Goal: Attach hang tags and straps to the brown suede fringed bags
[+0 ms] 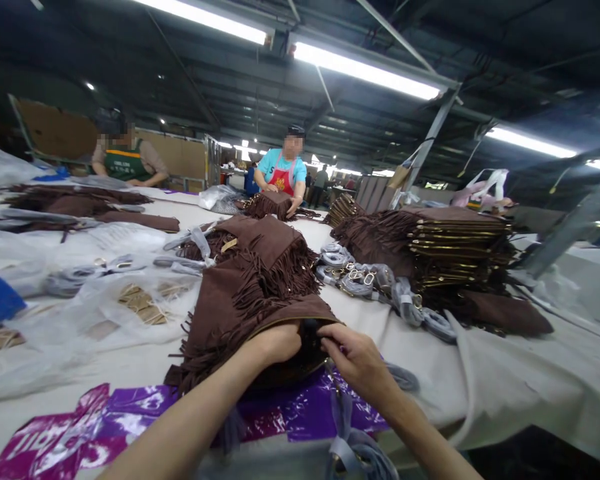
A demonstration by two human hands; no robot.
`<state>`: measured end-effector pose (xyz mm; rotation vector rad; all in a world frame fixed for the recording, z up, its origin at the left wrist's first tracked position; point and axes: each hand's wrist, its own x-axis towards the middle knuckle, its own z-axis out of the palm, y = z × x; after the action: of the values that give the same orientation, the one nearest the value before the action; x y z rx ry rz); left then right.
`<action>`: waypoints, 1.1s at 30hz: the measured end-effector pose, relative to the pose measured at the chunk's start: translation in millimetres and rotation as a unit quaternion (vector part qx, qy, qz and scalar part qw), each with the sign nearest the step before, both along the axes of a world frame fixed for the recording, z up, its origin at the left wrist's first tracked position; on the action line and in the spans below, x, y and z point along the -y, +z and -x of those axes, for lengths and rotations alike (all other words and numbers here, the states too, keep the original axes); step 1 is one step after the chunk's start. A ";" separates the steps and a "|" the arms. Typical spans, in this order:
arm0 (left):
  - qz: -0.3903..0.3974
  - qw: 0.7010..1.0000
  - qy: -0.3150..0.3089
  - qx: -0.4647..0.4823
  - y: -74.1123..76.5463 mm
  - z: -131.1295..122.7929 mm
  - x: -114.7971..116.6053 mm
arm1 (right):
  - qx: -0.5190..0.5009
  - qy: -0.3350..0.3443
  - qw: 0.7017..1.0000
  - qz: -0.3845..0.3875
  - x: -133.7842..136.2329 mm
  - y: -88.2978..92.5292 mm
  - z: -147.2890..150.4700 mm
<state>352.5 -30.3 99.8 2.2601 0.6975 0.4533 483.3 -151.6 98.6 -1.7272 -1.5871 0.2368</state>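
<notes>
A brown fringed handbag (280, 308) lies on the table with its zipped mouth facing me, dark inside. My left hand (279, 343) reaches into that mouth, and its fingers are hidden by the lining and shadow. At the right end of the opening, my right hand (353, 353) pinches the rim between thumb and fingers. Just below it hangs a wrapped grey strap (341, 407) with metal fittings. Behind the handbag is another brown fringed bag (267, 240), with a tan tag (229, 245) on it.
A tall stack of brown bags (460, 240) stands right, beside coiled wrapped straps (355, 277). Clear plastic bags (105, 300) spread over the left, and purple plastic (315, 407) lies at the front edge. Two co-workers (283, 173) (127, 160) work across the table (180, 215).
</notes>
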 end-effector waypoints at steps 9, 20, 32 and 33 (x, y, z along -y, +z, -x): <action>0.211 0.963 -0.033 0.163 24.8 15.1 15.0 | -0.555 -0.015 0.830 -0.061 -37.8 8.1 7.0; 0.380 0.890 -0.060 0.246 -0.2 -0.7 27.2 | -0.572 0.051 0.812 -0.100 -38.1 19.2 8.1; 0.378 0.890 -0.065 0.248 -9.5 2.1 33.1 | -0.549 -0.050 0.829 -0.096 -4.3 -8.5 6.4; 0.378 0.889 -0.068 0.249 -10.5 1.5 33.9 | -0.552 -0.042 0.828 -0.095 -7.5 -7.6 9.6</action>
<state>351.0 -64.2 89.3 1.3618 0.3472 0.5457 473.7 -144.1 91.0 -1.0999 -0.6268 0.8259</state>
